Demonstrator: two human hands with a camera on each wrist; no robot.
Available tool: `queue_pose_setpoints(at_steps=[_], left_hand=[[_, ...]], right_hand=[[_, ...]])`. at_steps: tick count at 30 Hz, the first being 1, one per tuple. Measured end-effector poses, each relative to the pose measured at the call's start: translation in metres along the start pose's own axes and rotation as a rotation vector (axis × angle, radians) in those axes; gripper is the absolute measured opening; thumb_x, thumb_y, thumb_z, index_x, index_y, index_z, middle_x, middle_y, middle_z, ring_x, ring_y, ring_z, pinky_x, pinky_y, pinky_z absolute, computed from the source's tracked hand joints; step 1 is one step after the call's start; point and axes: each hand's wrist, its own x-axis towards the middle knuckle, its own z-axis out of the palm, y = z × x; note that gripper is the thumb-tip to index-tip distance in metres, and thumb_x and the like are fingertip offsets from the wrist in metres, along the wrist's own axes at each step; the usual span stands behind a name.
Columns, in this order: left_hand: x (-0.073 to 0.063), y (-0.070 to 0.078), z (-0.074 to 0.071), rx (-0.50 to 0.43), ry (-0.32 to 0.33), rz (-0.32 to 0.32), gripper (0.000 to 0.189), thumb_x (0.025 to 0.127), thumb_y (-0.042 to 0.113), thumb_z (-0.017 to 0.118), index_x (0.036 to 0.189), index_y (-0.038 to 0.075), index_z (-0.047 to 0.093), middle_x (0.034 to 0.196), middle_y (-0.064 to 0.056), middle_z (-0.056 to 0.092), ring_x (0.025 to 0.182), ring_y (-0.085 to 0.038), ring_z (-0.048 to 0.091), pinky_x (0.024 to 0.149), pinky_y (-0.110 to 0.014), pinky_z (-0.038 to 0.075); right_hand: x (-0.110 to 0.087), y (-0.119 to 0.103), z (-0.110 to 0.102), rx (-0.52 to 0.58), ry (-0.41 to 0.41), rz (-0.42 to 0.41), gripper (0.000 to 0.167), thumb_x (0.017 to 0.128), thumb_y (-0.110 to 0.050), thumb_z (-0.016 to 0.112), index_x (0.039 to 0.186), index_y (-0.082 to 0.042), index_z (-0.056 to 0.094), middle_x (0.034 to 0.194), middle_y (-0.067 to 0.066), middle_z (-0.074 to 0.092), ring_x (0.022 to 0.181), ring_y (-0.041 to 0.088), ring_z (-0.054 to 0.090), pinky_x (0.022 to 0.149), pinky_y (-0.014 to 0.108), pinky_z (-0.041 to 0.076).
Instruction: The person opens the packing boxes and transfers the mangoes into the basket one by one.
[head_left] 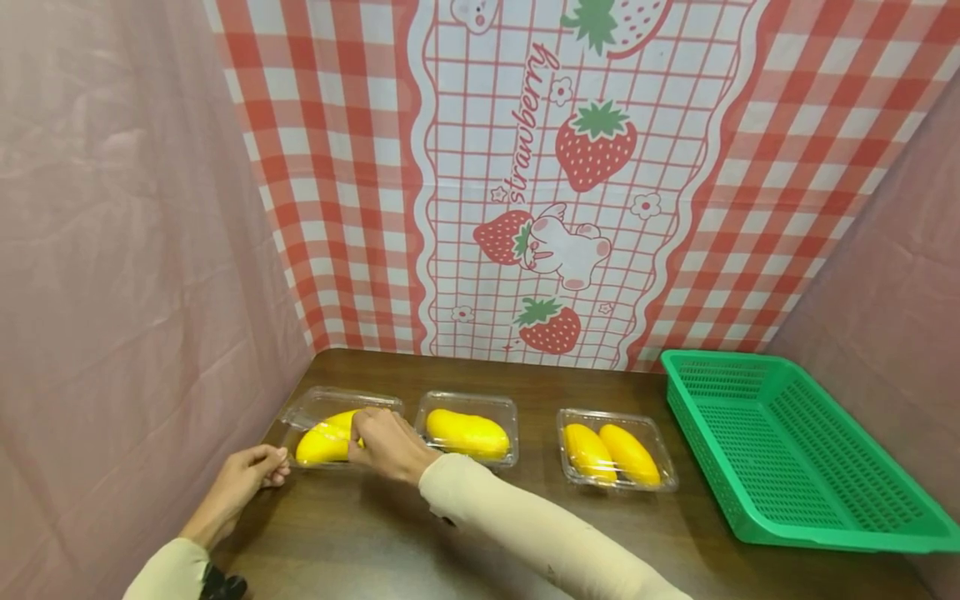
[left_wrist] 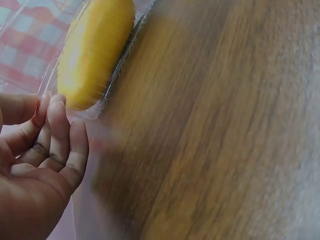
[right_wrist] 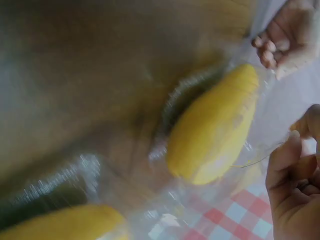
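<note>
At the left of the table sits a clear plastic container (head_left: 300, 414) with a yellow mango (head_left: 322, 442) inside. My left hand (head_left: 243, 483) is at its near left corner; in the left wrist view, thumb and fingertips pinch the container's clear edge (left_wrist: 47, 82). Over the right part of this container, my right hand (head_left: 390, 442) hides part of the mango. Its thumb and index fingertips come together in the right wrist view, where a thin dark strand (right_wrist: 260, 160) runs from them toward the mango (right_wrist: 215, 125).
A second clear container (head_left: 513, 404) with yellow fruit (head_left: 468, 433) stands just right of the first. Further right, a third container (head_left: 660, 437) holds two mangoes (head_left: 630, 454). A green basket (head_left: 738, 492) lies at the right edge, and a checked cloth (head_left: 360, 208) hangs behind.
</note>
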Motion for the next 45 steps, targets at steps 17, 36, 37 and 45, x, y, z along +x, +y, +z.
queue_pose_setpoints(at_steps=[17, 36, 37, 45], left_hand=[[-0.004, -0.004, -0.008, 0.017, -0.037, -0.004, 0.03, 0.108, 0.013, 0.053, 0.11, -0.016, 0.061, 0.094, -0.011, 0.065, 0.079, -0.015, 0.063, 0.074, -0.027, 0.058], [-0.004, -0.004, -0.009, -0.033, -0.022, 0.003, 0.029, 0.108, 0.013, 0.054, 0.107, -0.015, 0.062, 0.091, -0.01, 0.063, 0.077, -0.015, 0.062, 0.073, -0.027, 0.058], [-0.004, -0.004, -0.009, -0.035, -0.022, 0.002, 0.029, 0.107, 0.013, 0.054, 0.106, -0.015, 0.062, 0.091, -0.01, 0.063, 0.077, -0.015, 0.062, 0.073, -0.027, 0.058], [-0.003, -0.005, -0.011, -0.046, -0.034, -0.013, 0.029, 0.108, 0.014, 0.055, 0.108, -0.015, 0.062, 0.093, -0.011, 0.064, 0.079, -0.017, 0.062, 0.074, -0.027, 0.058]], right_hand=[[0.01, 0.016, -0.018, -0.102, 0.169, 0.0, 0.018, 0.098, -0.034, 0.072, 0.101, -0.017, 0.071, 0.093, -0.005, 0.055, 0.073, 0.005, 0.052, 0.056, 0.011, 0.042], [0.017, 0.043, -0.03, 0.088, 0.321, 0.174, 0.011, 0.1, -0.017, 0.07, 0.104, -0.008, 0.067, 0.098, 0.003, 0.062, 0.083, 0.012, 0.063, 0.074, 0.014, 0.052], [0.018, 0.044, -0.03, 0.093, 0.329, 0.195, 0.011, 0.099, -0.017, 0.071, 0.103, -0.008, 0.067, 0.098, 0.003, 0.063, 0.083, 0.012, 0.063, 0.074, 0.015, 0.052], [0.027, 0.056, -0.026, 0.162, 0.377, 0.362, 0.011, 0.097, -0.02, 0.074, 0.099, -0.01, 0.068, 0.089, 0.0, 0.069, 0.075, 0.009, 0.064, 0.07, 0.018, 0.054]])
